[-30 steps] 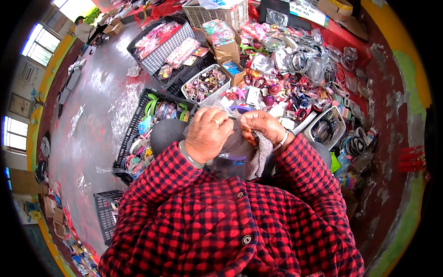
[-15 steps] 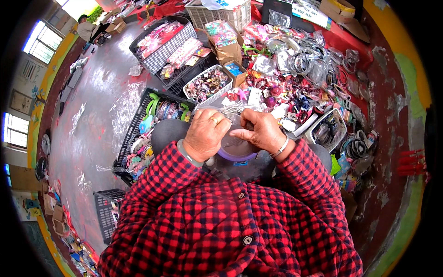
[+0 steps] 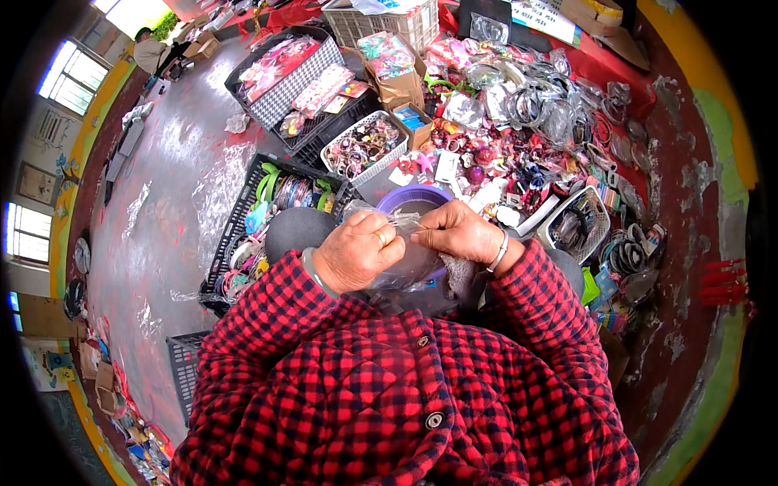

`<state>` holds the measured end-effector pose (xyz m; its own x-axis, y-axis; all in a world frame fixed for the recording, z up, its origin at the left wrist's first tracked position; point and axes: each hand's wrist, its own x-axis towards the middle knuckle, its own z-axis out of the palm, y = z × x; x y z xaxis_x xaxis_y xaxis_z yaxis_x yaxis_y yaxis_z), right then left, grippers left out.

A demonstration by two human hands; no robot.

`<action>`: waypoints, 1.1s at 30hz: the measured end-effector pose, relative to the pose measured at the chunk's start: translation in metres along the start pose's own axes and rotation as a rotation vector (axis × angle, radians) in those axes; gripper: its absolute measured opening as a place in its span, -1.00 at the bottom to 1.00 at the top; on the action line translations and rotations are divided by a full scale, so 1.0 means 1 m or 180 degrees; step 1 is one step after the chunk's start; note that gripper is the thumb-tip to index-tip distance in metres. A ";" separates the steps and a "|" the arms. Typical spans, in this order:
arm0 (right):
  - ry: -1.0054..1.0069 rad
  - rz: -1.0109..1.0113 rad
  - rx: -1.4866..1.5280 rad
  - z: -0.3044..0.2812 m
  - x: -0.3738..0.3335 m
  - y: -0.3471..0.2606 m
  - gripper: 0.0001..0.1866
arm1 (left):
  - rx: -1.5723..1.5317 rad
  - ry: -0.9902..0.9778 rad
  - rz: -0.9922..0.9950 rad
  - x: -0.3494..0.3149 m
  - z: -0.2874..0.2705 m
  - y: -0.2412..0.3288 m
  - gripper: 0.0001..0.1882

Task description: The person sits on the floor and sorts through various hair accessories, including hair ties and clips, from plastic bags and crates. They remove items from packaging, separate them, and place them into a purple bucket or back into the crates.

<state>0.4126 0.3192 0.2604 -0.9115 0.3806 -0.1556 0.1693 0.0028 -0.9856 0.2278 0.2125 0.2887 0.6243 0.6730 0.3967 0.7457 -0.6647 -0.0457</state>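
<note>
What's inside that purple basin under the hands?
Inside the purple basin, a dull greyish-brown area shows; whether it is liquid or the bottom, I can't tell. The left hand, right hand and the clear plastic they pinch cover much of the rest.

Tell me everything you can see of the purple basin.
The basin is round and purple, apparently plastic. It sits roughly upright, opening upward, between the knees, below the left hand and right hand. Its far rim shows plainly; the hands and the clear bag they pinch hide much of the rest. The inside looks greyish, its contents unclear. A grey cloth overlaps its near right edge; whether cloth, bag or hands touch it cannot be told.
</note>
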 end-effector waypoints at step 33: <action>0.0854 -0.0832 0.1314 -0.077 -0.024 0.014 -0.63 | -0.3917 0.3952 -0.2823 -0.068 -0.018 -0.043 -0.87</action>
<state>0.4654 0.3812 0.2554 -0.7669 0.6383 0.0669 -0.2597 -0.2134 -0.9418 0.1486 0.1895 0.2805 -0.6641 0.6903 0.2872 -0.1789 -0.5197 0.8354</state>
